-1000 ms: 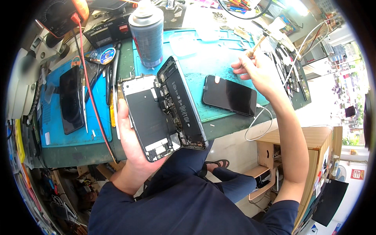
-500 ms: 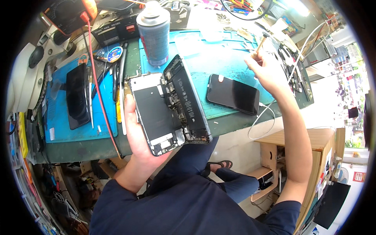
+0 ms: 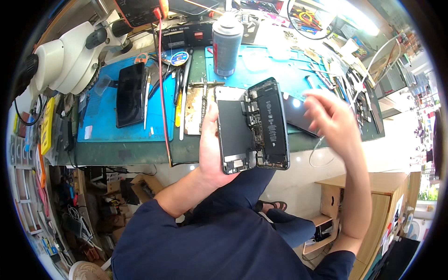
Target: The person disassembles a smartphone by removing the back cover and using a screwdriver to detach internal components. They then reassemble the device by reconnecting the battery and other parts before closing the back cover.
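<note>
My left hand (image 3: 211, 156) grips an opened smartphone (image 3: 271, 128) from its left and underside. It is spread like a book: the screen half with its dark back plate lies to the left. To the right stands the housing half, showing a black battery and exposed circuit parts. My right hand (image 3: 331, 116) hovers to the right of it, slightly blurred, its fingers bent and apart with nothing visible in them. Partly hidden behind that hand, a second black smartphone (image 3: 298, 112) rests on the blue mat (image 3: 261, 79).
A spray can (image 3: 227, 46) stands behind the opened phone. At left, another dark phone (image 3: 130, 95) lies on a blue mat beside pliers and tweezers. A microscope (image 3: 70, 56) occupies the far left; a red cable (image 3: 163, 93) crosses the bench. Several hand tools (image 3: 350, 93) lie at right.
The view has shifted left, and the opened phone now faces me more squarely, its halves spread wider. My right hand has come nearer to it; the tan-handled tool no longer shows in its fingers.
</note>
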`<state>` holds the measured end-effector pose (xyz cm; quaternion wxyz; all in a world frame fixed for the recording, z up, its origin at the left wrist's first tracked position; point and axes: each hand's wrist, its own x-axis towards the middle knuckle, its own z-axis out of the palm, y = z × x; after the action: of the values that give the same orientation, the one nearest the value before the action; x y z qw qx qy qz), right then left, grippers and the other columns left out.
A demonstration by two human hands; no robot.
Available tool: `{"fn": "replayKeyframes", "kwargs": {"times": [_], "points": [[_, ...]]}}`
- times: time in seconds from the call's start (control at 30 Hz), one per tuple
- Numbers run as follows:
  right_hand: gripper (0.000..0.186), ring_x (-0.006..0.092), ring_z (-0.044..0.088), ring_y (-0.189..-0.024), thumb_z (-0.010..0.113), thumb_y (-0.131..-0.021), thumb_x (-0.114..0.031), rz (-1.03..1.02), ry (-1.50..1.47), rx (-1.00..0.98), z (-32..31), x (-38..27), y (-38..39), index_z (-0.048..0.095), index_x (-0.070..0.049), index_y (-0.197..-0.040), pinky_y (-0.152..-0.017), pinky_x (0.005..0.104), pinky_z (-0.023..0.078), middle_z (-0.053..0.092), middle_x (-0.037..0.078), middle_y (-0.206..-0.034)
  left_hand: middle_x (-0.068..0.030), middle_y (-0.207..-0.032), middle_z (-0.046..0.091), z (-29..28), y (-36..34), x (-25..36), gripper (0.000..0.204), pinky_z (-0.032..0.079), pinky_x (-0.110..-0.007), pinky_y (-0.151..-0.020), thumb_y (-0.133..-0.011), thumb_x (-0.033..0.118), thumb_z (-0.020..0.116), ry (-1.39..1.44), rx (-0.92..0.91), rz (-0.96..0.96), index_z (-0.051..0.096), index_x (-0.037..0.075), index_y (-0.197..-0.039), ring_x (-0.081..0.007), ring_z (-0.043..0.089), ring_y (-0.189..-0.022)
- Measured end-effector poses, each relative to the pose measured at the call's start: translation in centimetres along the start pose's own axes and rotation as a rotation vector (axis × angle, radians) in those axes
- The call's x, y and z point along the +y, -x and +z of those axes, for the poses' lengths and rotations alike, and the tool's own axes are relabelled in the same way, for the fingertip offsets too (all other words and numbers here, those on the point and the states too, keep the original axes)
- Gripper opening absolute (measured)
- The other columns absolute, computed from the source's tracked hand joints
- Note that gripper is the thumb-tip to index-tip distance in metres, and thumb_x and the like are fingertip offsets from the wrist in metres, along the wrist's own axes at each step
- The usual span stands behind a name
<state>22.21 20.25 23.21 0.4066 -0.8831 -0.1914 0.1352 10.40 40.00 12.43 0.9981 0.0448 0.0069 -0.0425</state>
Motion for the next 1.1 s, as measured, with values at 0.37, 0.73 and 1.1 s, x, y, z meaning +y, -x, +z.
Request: {"fn": "replayKeyframes", "kwargs": {"times": [0.37,0.73,1.1], "points": [[0.034,0.0124,0.063,-0.065,0.063,-0.096,-0.006,-0.073,-0.073,0.286,4.3,2.4,14.4,0.064,0.002,-0.129,-0.062,0.0287,0.052,0.07,0.01,-0.094,-0.0151,-0.135,0.064,0.5,1.7,-7.8,0.072,0.051,-0.044,-0.107,-0.107,0.061,0.03,-0.103,-0.147,-0.169,0.051,0.004,-0.144,-0.0278,0.065,-0.122],[0.022,0.0095,0.065,-0.07,0.064,-0.102,-0.02,0.117,-0.061,0.393,-6.8,11.9,14.0,0.074,-0.001,-0.106,-0.064,0.027,0.053,0.07,0.005,-0.084,-0.0135,-0.134,0.065,-0.6,3.0,-12.2,0.071,0.054,-0.047,-0.103,-0.107,0.061,0.028,-0.075,0.016,-0.494,0.049,0.007,-0.147,-0.0287,0.066,-0.119],[0.027,0.0281,0.073,-0.092,0.072,-0.09,-0.034,0.203,0.588,0.566,-17.1,21.0,-2.3,0.078,-0.012,-0.103,-0.082,0.039,0.056,0.076,0.011,-0.097,-0.0183,-0.148,0.054,-1.9,3.4,-13.0,0.082,0.047,-0.055,-0.11,-0.105,0.066,0.019,0.192,0.048,-0.623,0.035,0.005,-0.157,-0.0407,0.058,-0.13]]}}
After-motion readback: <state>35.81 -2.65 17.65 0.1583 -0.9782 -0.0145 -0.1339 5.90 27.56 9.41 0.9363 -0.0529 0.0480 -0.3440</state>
